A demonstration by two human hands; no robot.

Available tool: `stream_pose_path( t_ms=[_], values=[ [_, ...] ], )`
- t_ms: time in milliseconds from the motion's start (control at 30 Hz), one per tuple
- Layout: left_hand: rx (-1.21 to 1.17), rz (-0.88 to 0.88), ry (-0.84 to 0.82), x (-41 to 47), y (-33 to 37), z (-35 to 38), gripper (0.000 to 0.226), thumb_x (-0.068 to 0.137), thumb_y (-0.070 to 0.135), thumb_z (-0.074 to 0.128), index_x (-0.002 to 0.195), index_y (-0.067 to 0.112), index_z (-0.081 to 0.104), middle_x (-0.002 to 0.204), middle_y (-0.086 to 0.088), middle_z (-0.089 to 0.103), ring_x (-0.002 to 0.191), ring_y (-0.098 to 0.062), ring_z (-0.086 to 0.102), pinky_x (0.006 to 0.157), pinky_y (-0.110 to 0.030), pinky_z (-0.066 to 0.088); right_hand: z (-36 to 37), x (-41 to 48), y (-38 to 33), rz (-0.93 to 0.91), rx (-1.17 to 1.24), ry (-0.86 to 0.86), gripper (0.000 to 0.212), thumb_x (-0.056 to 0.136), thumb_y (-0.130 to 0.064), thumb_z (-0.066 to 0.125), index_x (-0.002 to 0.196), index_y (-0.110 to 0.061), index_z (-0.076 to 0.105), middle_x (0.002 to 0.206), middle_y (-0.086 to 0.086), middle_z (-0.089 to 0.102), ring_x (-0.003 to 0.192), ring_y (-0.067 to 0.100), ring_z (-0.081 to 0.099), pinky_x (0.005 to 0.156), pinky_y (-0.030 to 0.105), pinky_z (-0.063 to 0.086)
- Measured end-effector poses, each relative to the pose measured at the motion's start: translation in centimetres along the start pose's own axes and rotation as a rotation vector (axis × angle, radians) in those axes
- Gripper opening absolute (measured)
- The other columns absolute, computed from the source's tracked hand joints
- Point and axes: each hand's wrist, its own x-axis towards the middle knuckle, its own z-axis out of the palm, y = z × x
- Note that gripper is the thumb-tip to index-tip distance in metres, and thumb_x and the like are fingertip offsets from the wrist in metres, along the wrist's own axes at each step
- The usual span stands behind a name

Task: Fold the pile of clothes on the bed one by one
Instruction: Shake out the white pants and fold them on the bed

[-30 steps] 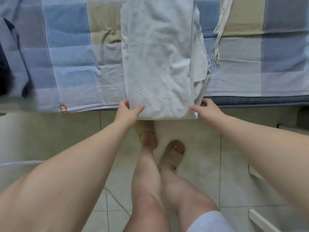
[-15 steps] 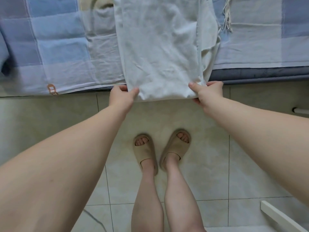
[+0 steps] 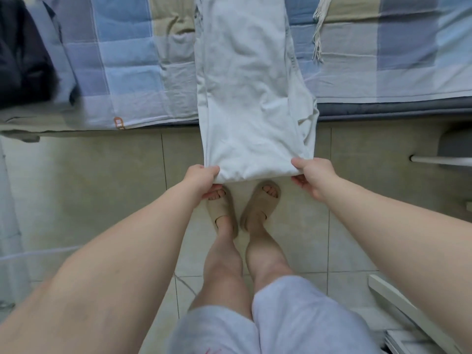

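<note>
Garment (image 3: 250, 98) is drawn further off the bed's (image 3: 127, 72) front edge, hem now over the floor. Left hand (image 3: 201, 178) and right hand (image 3: 313, 175) each pinch a hem corner. Likely tensioning it flat before the next fold.

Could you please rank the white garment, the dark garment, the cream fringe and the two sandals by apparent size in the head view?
1. white garment
2. dark garment, though the frame edge cuts it off
3. left sandal and right sandal, which look alike
4. cream fringe
</note>
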Motion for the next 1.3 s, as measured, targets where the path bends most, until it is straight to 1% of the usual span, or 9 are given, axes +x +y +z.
stream_pose_path(
  t_ms=[133, 433, 667, 867, 1000, 1067, 1133, 1200, 1300],
  values=[
    [-0.105, -0.128, -0.019, -6.4, -1.6, -0.6, 0.029, 0.102, 0.028, 0.055, 0.127, 0.015, 0.057, 0.111, -0.004, 0.072, 0.096, -0.020, 0.071, 0.089, -0.035, 0.055, -2.5, -6.2, 0.8, 0.086, -0.037, 0.005, 0.029, 0.091, -0.013, 0.071, 0.117, -0.006, 0.062, 0.095, 0.007, 0.069, 0.067, 0.016, 0.066, 0.048, 0.023, 0.053],
    [-0.371, -0.097, -0.017, -11.4, 6.0, -2.5, 0.021, 0.100, 0.029, 0.053, 0.118, 0.019, 0.060, 0.087, -0.001, 0.067, 0.077, -0.015, 0.065, 0.071, -0.031, 0.050, -1.6, -12.6, -9.0, 0.009, 0.025, -0.011, 0.023, 0.096, -0.017, 0.064, 0.118, -0.014, 0.057, 0.087, 0.005, 0.069, 0.062, 0.012, 0.068, 0.046, 0.022, 0.051],
    [-0.596, -0.117, -0.093, -7.0, 17.3, -4.3, 0.015, 0.099, 0.027, 0.050, 0.093, 0.016, 0.059, 0.080, 0.003, 0.063, 0.078, -0.012, 0.061, 0.067, -0.029, 0.043, 3.5, -9.1, -20.5, -0.050, 0.049, 0.012, 0.010, 0.099, -0.021, 0.058, 0.091, -0.015, 0.055, 0.080, 0.005, 0.066, 0.065, 0.014, 0.065, 0.060, 0.026, 0.053],
    [-0.604, -0.086, -0.126, -1.5, 27.3, -6.0, 0.021, 0.099, 0.024, 0.050, 0.083, 0.016, 0.061, 0.082, 0.005, 0.066, 0.088, -0.010, 0.063, 0.083, -0.027, 0.043, 9.0, -3.5, -28.5, -0.015, 0.118, 0.038, 0.015, 0.101, -0.026, 0.052, 0.113, -0.019, 0.058, 0.080, -0.002, 0.067, 0.064, 0.009, 0.064, 0.057, 0.025, 0.051],
    [-0.622, -0.014, -0.154, 3.4, 30.4, -5.3, 0.012, 0.101, 0.029, 0.054, 0.102, 0.022, 0.063, 0.094, 0.008, 0.069, 0.097, -0.011, 0.064, 0.076, -0.026, 0.048, 11.5, 1.5, -30.5, -0.003, 0.207, 0.024, 0.023, 0.102, -0.023, 0.051, 0.123, -0.019, 0.060, 0.090, 0.000, 0.068, 0.077, 0.013, 0.066, 0.060, 0.030, 0.052],
    [-0.423, 0.114, -0.085, 6.0, 30.3, -4.1, 0.017, 0.101, 0.027, 0.055, 0.116, 0.023, 0.062, 0.105, 0.009, 0.066, 0.104, -0.015, 0.062, 0.077, -0.028, 0.051, 12.5, 4.1, -30.0, -0.033, 0.084, 0.036, 0.029, 0.101, -0.021, 0.052, 0.129, -0.016, 0.058, 0.098, 0.001, 0.064, 0.085, 0.016, 0.062, 0.072, 0.032, 0.053],
    [0.057, 0.388, 0.078, 9.0, 28.5, -2.7, 0.030, 0.099, 0.027, 0.057, 0.129, 0.024, 0.060, 0.131, 0.002, 0.061, 0.121, -0.020, 0.056, 0.092, -0.031, 0.047, 13.1, 6.8, -28.5, -0.207, -0.241, 0.115, 0.038, 0.098, -0.021, 0.055, 0.136, -0.016, 0.054, 0.114, 0.003, 0.061, 0.101, 0.022, 0.058, 0.090, 0.037, 0.050],
    [0.544, 0.645, 0.129, 11.4, 26.3, -1.5, 0.044, 0.098, 0.033, 0.058, 0.142, 0.031, 0.053, 0.160, -0.004, 0.035, 0.147, -0.026, 0.030, 0.116, -0.035, 0.029, 13.3, 9.0, -26.5, -0.501, -0.669, 0.130, 0.050, 0.097, -0.024, 0.056, 0.145, -0.020, 0.046, 0.144, 0.004, 0.051, 0.131, 0.026, 0.047, 0.112, 0.041, 0.038],
    [0.853, 0.777, 0.138, 14.9, 23.4, -0.5, 0.059, 0.097, 0.050, 0.053, 0.152, 0.044, 0.034, 0.170, 0.003, -0.002, 0.155, -0.026, -0.006, 0.123, -0.052, 0.009, 13.8, 11.8, -22.8, -0.788, -1.143, 0.084, 0.061, 0.098, -0.038, 0.050, 0.155, -0.031, 0.030, 0.168, -0.003, 0.014, 0.155, 0.027, 0.008, 0.121, 0.053, 0.012]
  ],
)
